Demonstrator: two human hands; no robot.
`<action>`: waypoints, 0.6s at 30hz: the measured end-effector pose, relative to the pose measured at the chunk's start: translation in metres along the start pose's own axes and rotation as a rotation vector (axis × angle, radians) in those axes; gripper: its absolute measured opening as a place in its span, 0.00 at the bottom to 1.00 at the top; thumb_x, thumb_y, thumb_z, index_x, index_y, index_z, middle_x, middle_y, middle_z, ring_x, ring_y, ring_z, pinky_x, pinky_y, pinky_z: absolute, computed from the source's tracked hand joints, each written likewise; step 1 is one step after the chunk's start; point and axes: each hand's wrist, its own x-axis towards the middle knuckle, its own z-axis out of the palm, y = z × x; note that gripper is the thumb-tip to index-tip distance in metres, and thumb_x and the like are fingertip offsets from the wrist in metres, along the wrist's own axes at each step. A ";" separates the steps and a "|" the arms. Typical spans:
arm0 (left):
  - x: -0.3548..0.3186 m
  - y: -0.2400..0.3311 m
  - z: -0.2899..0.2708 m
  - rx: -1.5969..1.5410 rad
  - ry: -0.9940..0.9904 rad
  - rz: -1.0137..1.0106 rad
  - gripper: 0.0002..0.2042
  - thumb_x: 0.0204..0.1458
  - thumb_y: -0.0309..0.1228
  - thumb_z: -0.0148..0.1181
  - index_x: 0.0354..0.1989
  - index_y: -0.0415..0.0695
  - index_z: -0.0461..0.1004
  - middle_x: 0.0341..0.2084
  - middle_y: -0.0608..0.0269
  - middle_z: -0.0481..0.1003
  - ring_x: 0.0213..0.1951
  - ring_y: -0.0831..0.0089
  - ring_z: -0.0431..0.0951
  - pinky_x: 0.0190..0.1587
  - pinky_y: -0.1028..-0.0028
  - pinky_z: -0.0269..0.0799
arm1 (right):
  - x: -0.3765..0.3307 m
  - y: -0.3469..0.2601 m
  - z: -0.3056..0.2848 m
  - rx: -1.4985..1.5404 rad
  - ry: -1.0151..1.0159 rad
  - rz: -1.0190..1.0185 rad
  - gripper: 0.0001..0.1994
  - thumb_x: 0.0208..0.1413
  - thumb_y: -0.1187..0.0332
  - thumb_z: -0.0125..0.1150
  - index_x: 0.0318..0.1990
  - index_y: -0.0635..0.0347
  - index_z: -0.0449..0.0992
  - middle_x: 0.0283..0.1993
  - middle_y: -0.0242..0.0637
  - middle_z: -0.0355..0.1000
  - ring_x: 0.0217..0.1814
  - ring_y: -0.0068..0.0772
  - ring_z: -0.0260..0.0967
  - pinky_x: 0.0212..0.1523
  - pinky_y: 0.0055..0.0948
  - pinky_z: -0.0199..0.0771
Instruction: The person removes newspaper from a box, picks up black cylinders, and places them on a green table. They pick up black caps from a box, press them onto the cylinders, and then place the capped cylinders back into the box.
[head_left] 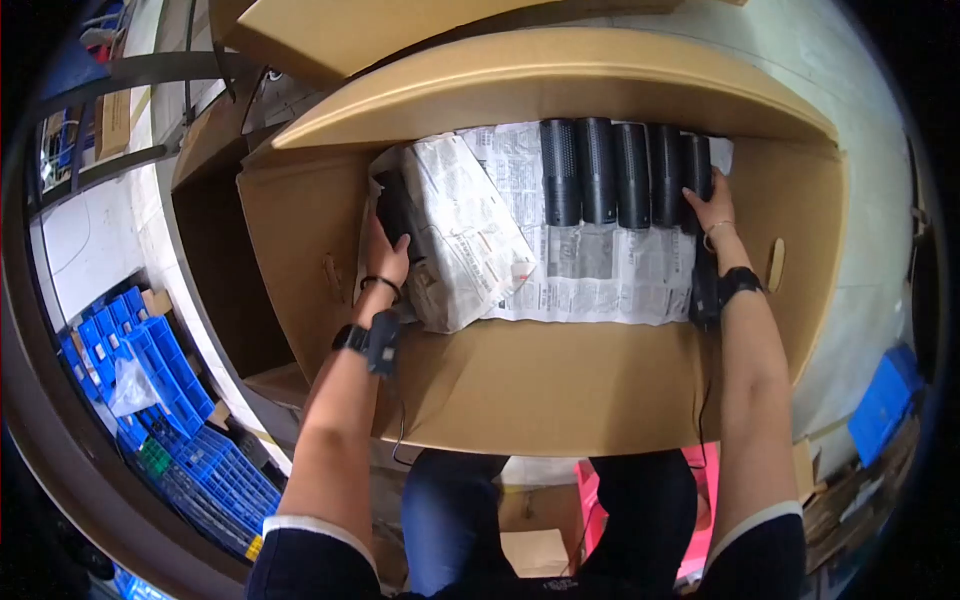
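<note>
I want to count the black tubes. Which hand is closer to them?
Right. The right hand touches the end tube of the black tubes; the left hand is apart, beside the newspaper bundle.

Blue plastic crates point(160, 400) stacked lower left — pink stool point(700, 500) below, blue bin point(885, 400) right.

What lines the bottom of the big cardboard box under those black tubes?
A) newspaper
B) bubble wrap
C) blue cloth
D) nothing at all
A: printed newspaper sheets lie spread across the floor of the cardboard box, and the row of black tubes rests on them, with the right hand at the row's end.
</note>
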 end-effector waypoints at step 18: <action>0.063 0.253 0.089 -1.029 -0.492 -0.330 0.54 0.32 0.54 0.73 0.58 0.26 0.50 0.49 0.39 0.66 0.49 0.59 0.71 0.52 0.70 0.68 | 0.002 -0.040 -0.009 0.670 -0.575 0.237 0.62 0.31 0.52 0.77 0.70 0.59 0.37 0.62 0.51 0.57 0.64 0.43 0.56 0.64 0.35 0.55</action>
